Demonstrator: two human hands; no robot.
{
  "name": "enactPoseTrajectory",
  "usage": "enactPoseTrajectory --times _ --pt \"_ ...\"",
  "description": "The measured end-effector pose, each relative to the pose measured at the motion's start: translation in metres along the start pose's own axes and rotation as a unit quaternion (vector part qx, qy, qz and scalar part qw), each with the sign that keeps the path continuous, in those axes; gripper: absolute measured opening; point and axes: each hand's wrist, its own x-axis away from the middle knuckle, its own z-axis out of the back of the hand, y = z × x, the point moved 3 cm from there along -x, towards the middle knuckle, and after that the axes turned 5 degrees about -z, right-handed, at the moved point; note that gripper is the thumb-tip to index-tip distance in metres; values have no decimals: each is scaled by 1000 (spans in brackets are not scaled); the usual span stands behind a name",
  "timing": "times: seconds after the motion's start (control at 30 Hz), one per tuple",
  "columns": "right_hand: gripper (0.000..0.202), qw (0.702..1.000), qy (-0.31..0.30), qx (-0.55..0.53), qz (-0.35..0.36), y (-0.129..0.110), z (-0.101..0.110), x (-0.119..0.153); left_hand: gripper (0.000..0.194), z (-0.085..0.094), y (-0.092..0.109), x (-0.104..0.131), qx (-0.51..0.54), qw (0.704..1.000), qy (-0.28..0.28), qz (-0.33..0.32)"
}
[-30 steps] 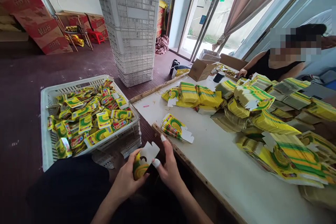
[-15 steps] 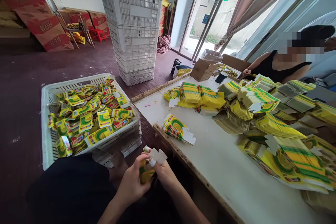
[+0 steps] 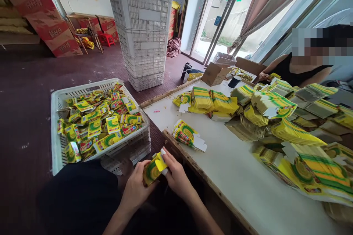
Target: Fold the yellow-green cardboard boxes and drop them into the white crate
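Note:
My left hand (image 3: 137, 181) is wrapped around a small yellow-and-green carton (image 3: 151, 172), low in front of me over my lap. At the carton's upper end my right hand (image 3: 174, 170) pinches the yellow end flap; white coverings show on its thumb and a fingertip. Beyond the hands, a small fanned stack of flat cartons (image 3: 185, 132) lies near the table's wooden edge, white flaps toward the right. To my left stands a white plastic crate (image 3: 56, 132) heaped with folded cartons (image 3: 94, 127) of the same print.
The white table (image 3: 220, 161) has a raised wooden edge (image 3: 198, 170). Bundles of flat cartons (image 3: 314, 161) cover its right side. A person (image 3: 292, 66) sits across, holding something yellow. Tall stacked crates (image 3: 145, 33), an open cardboard box (image 3: 216, 73) and a dark cup (image 3: 234, 82) stand farther back.
The carton has turned, so its printed face and yellow end flap now show where a white flap stuck up. My right hand has shifted onto that flap. The view moved slightly.

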Motion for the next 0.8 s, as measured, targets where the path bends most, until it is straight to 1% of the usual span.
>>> enactPoseTrajectory --times 0.07,0.13,0.2,0.27,0.4,0.47,0.57,0.67,0.73,0.8 --pt "54 997 -69 47 2 0 1 1 35 4 1 0 -7 1000 12 -27" --pt "46 990 -112 82 -7 1 3 3 36 9 3 -2 -5 999 10 -49" --pt "34 988 -121 93 -15 2 7 2 38 12 3 -4 3 998 -7 -56" --pt "26 988 -124 89 -8 2 14 1 38 14 4 -7 12 998 -26 -58" --pt "21 985 -159 71 18 3 23 -2 39 17 5 -12 16 996 -58 -64" --pt "22 985 -160 66 6 5 23 -2 39 17 6 -13 12 996 -66 -65" --pt "24 990 -127 53 -24 8 16 -2 38 18 7 -15 1 996 -61 -61" --pt "23 994 -105 21 -28 9 9 -1 38 18 7 -16 -3 996 -74 -52" --pt "22 994 -104 10 -35 11 9 0 38 18 7 -16 -3 995 -91 -43" --pt "23 992 -116 12 -50 13 12 0 38 16 6 -14 -3 994 -107 -29"
